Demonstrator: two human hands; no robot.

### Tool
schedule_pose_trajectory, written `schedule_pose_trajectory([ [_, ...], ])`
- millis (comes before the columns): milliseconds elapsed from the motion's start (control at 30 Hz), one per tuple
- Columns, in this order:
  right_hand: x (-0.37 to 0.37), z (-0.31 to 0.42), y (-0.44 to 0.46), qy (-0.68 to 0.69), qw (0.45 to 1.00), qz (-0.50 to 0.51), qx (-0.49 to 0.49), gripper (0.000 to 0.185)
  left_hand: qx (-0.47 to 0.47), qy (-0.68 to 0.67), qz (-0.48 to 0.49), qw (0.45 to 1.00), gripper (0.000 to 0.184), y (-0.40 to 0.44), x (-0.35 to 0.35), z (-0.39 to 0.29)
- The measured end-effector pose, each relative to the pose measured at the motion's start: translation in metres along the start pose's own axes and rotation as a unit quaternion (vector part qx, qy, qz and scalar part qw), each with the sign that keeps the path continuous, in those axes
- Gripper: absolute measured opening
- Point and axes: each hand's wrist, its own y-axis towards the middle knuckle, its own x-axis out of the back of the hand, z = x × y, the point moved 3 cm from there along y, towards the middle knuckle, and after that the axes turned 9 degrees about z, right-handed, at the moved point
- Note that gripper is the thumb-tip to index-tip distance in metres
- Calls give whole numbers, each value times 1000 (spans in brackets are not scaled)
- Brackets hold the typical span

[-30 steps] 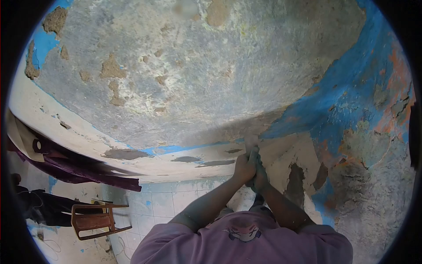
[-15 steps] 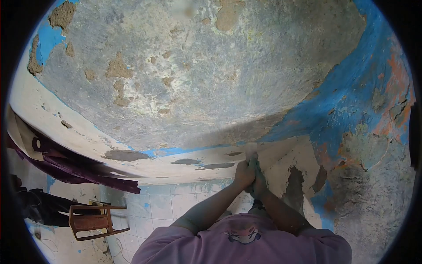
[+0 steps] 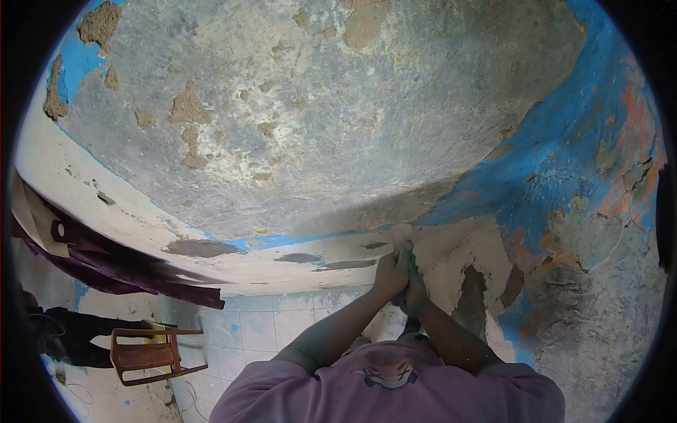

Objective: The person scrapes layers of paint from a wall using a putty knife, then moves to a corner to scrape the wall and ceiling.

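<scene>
My left hand (image 3: 389, 276) and my right hand (image 3: 416, 287) are pressed together around the handle of a scraper (image 3: 402, 233). Its pale, flat blade sticks up past my fingers and meets the wall at the lower edge of the blue strip. Above the blade spreads bare grey plaster (image 3: 310, 127) with brown pits. White paint (image 3: 282, 271) with grey bare patches lies beside and below my hands. The handle is mostly hidden by my fingers.
Blue, flaking wall (image 3: 557, 148) runs down the right side. At the lower left are a wooden chair (image 3: 144, 356), a purple cloth (image 3: 116, 275) and a person (image 3: 70, 338) in dark trousers. White floor tiles (image 3: 257, 328) show below the wall.
My joined hands and the scraper drew down slightly, then moved up a little along the wall. The view has shifted slightly. The person at the left has moved a little.
</scene>
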Motion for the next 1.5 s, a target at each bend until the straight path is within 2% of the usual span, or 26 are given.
schedule_pose_trajectory([
  [33,-5,-1,-8,-9,1000,-6,-7,46,5,54,-21,998,51,-2,1,3],
  [167,5,-2,3,-25,999,-26,15,45,-1,53,-36,998,49,-3,0,-3],
  [233,11,-4,2,-7,1000,-5,5,43,14,-59,35,998,44,3,0,-14],
  [300,7,-1,6,4,1000,27,1,42,2,-35,24,999,44,4,0,-4],
  [367,5,-8,-3,18,999,-40,-14,40,42,-9,10,999,44,1,-1,8],
  [500,15,-13,0,25,999,5,-30,38,68,-14,10,998,46,-2,-1,1],
  [600,16,-11,2,11,999,21,-23,39,59,-11,22,998,48,-5,0,-9],
  [800,2,-1,-2,-12,1000,-14,11,41,27,17,14,999,47,0,1,0],
  [867,11,-1,10,5,999,46,13,42,-5,-33,31,999,45,4,1,-17],
  [1000,1,-2,-2,-7,1000,7,25,41,3,-55,1,998,45,-4,-2,-12],
  [1067,-8,4,-6,-19,998,-55,20,40,39,-14,-11,999,46,-11,-2,-24],
  [1167,11,-4,3,4,1000,0,-4,40,19,-89,15,996,48,-2,-3,-17],
  [1267,6,-2,1,-6,1000,-28,0,42,32,-38,6,999,48,-5,-1,-18],
  [1367,-11,5,-9,-21,999,-33,15,42,29,-63,7,998,49,-4,-4,-5],
  [1500,3,-1,1,-29,1000,-6,-3,41,9,-79,27,996,49,0,-1,-8],
])
